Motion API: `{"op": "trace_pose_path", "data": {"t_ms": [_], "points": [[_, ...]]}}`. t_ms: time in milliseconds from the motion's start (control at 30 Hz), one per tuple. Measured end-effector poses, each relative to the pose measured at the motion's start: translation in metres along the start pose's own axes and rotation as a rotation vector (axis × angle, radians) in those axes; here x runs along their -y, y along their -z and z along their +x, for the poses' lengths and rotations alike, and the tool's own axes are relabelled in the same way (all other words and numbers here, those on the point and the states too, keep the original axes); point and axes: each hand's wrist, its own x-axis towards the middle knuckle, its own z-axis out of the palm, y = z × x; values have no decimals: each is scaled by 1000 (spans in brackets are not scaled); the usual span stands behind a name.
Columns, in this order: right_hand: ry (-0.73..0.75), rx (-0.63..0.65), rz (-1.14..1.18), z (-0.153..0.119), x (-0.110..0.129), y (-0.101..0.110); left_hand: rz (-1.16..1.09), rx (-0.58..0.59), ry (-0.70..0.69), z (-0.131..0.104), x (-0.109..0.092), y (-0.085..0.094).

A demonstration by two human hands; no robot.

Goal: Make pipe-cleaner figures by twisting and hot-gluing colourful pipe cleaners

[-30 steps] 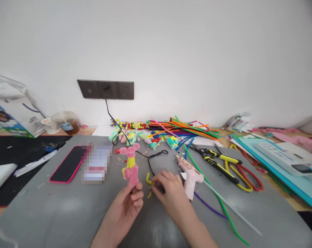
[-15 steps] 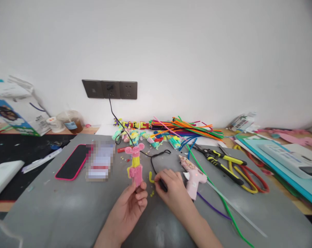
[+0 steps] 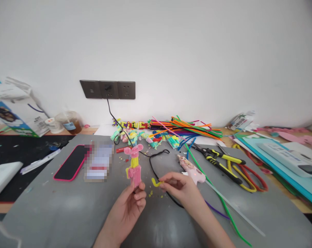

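Upright in my left hand (image 3: pixel 128 210) is a pink and yellow pipe-cleaner figure (image 3: pixel 135 167) with two round ears; my fingers are closed around its lower end. To its right, my right hand (image 3: pixel 180 187) pinches a short bent piece of yellow pipe cleaner (image 3: pixel 156 183) between thumb and fingertips. Small yellow scraps (image 3: pixel 151 193) lie on the grey mat (image 3: pixel 68 213) below it. Just behind my right hand is a pink hot glue gun (image 3: pixel 193 168), its handle partly hidden by the hand. A black cord (image 3: pixel 153 168) runs beneath that hand.
Bundled pipe cleaners (image 3: pixel 186 125) and several small colourful pieces (image 3: pixel 135 136) lie along the wall. Yellow-black pliers (image 3: pixel 224 168) and red-yellow handles are at right, a phone (image 3: pixel 72 163) at left. A drink cup (image 3: pixel 70 122) stands behind. Loose green pipe cleaner (image 3: pixel 225 203) crosses the right side.
My right hand has picked up the bent yellow piece from the mat and lifted it slightly to the right. The left hand keeps holding the figure in nearly the same place.
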Motion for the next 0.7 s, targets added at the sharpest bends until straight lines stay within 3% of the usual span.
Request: {"op": "trace_pose_path", "data": {"t_ms": [467, 700], "points": [[-120, -63, 300, -4, 41, 6, -28, 3, 62, 1, 8, -4], [-145, -22, 388, 8, 49, -2, 15, 121, 125, 1, 16, 1]]}}
